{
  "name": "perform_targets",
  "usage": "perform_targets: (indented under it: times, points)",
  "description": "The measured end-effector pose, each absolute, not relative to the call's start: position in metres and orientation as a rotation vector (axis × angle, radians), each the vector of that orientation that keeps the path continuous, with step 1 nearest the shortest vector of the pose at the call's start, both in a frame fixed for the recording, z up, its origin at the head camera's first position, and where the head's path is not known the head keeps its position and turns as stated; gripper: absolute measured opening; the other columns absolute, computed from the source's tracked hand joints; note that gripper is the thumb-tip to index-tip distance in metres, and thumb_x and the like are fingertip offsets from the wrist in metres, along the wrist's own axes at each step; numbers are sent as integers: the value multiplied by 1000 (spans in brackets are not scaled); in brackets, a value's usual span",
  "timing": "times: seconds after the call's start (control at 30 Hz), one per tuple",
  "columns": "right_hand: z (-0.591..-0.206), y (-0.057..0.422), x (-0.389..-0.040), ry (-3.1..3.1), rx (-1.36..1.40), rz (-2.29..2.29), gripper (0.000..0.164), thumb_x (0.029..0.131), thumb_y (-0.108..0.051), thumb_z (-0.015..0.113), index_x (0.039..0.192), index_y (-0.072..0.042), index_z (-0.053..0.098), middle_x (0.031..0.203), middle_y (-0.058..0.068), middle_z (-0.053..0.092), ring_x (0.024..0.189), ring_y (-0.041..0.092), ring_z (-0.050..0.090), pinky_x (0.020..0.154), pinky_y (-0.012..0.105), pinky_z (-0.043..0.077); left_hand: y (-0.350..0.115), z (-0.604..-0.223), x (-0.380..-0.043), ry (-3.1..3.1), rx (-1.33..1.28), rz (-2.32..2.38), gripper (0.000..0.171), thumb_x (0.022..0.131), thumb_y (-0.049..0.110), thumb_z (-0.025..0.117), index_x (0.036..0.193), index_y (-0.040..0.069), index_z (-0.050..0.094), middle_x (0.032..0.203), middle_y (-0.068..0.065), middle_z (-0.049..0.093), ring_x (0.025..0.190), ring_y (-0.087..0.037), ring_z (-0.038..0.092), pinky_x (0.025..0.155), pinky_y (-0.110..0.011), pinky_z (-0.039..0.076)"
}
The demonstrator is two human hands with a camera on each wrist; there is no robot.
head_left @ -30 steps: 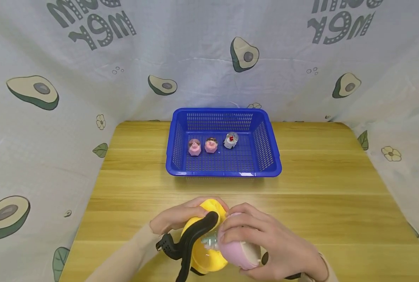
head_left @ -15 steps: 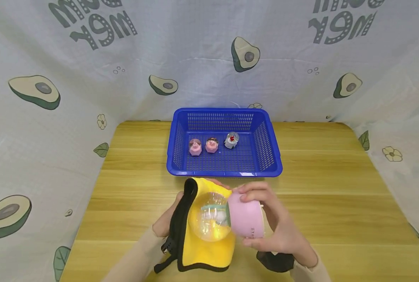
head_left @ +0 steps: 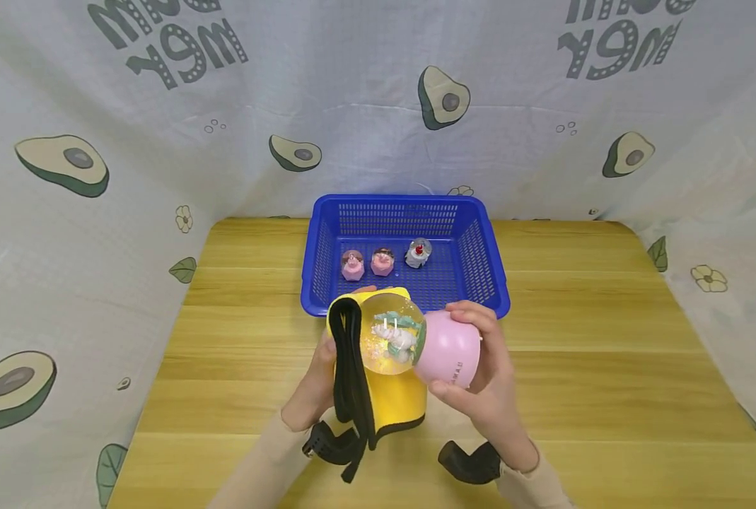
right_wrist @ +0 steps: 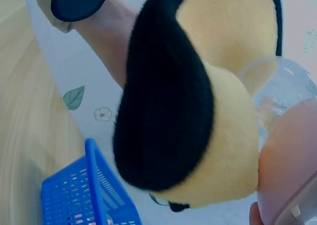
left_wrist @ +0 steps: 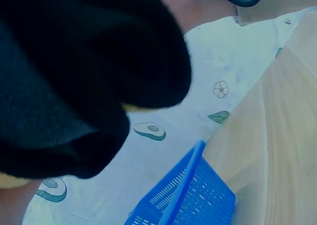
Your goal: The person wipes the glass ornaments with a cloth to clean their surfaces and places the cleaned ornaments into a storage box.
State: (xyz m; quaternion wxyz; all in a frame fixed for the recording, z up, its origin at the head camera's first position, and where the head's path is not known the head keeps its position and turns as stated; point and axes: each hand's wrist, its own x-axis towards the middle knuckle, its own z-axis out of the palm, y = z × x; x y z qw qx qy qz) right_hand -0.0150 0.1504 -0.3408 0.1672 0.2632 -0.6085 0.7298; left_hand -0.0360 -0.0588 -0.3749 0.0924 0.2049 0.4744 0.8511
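A snow globe (head_left: 444, 350) with a pink base lies tilted on its side, held up over the table. My right hand (head_left: 495, 375) grips the pink base from the right. Inside the clear dome, white and green figures and loose flakes show. My left hand (head_left: 317, 382) holds a yellow cloth (head_left: 397, 410) with black edging, folded behind and beside the dome. Most of the left fingers are hidden behind the cloth. In the right wrist view, the cloth (right_wrist: 228, 150) lies right at the dome (right_wrist: 285, 84).
Beyond the hands, a blue plastic basket (head_left: 404, 313) stands on the wooden table (head_left: 581, 318). It holds two small pink globes (head_left: 353, 266) and a white one (head_left: 419, 253) with a red top. A patterned sheet (head_left: 365, 85) hangs behind the table.
Both hands have risen away from the body toward the basket, carrying the snow globe and cloth. The cloth, earlier bunched around the dome, has opened out, and the dome now shows.
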Motion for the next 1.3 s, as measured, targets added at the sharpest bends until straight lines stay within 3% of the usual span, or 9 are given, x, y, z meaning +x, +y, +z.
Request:
perform_targets:
  times: [0.1, 0.4, 0.57, 0.73, 0.9, 1.13, 1.3]
  points:
    - [-343, 147, -14, -1738, 685, 2072, 63, 72, -7, 81, 125, 6, 48, 132, 16, 43, 122, 33, 36, 82, 31, 51, -52, -374, -39, 1433, 670, 2594, 79, 86, 61, 58, 144, 13, 34, 140, -6, 40, 124, -20, 39, 106, -33, 32]
    - [-345, 140, -11, -1736, 562, 2134, 63, 77, -1, 73, 131, 6, 41, 134, 18, 43, 118, 32, 41, 80, 29, 51, -41, -375, -38, 1732, 837, 2665, 87, 86, 49, 66, 146, 4, 23, 142, -14, 36, 121, -25, 43, 100, -33, 41]
    - [-343, 137, -8, -1762, 478, 2166, 60, 78, 5, 65, 132, 7, 39, 133, 21, 45, 113, 31, 45, 79, 28, 51, -34, -369, -38, 2113, 992, 2610, 89, 82, 41, 74, 145, 6, 22, 147, -19, 24, 130, -35, 31, 103, -38, 38]
    - [-342, 136, -7, -1828, 335, 2211, 55, 81, 4, 62, 132, -1, 41, 130, 16, 48, 110, 28, 49, 79, 28, 52, -37, -370, -42, 2628, 1218, 2317, 83, 83, 39, 70, 146, 11, 24, 147, -21, 20, 132, -40, 25, 106, -44, 32]
    - [-336, 142, -10, -1943, 218, 2232, 51, 82, 5, 56, 130, -7, 47, 123, 14, 51, 101, 25, 53, 75, 27, 53, -52, -368, -47, 2894, 1530, 1819, 75, 86, 33, 66, 144, 6, 25, 144, -22, 22, 130, -40, 28, 107, -48, 29]
    - [-328, 148, -11, -2104, 245, 2212, 49, 80, 8, 59, 128, -1, 49, 115, 17, 52, 92, 22, 57, 71, 29, 54, -69, -354, -54, 2892, 1720, 1496, 95, 68, 26, 86, 140, 3, 29, 138, -22, 29, 127, -41, 32, 107, -54, 28]
    - [-326, 149, -12, -2183, 308, 2122, 56, 76, 11, 64, 129, 0, 49, 116, 17, 51, 90, 22, 57, 68, 29, 55, -73, -346, -56, 2854, 1713, 1455, 97, 63, 22, 88, 139, 1, 32, 137, -22, 33, 127, -40, 33, 107, -52, 30]
